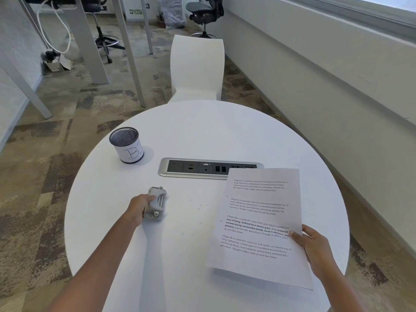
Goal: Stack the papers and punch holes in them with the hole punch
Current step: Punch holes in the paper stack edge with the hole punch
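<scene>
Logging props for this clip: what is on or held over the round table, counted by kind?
Hole punch: 1, gripped by left hand
Paper stack: 1, held by right hand; sheet count unclear
Mesh cup: 1
Socket panel: 1
Total: 4

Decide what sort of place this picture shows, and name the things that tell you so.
Probably an office meeting area: a round white table with a built-in power and data port panel, an office chair and an exit sign.

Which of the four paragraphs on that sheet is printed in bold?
The third paragraph from the top of the paper; its first lines are heavy black, the other three are light type.
</scene>
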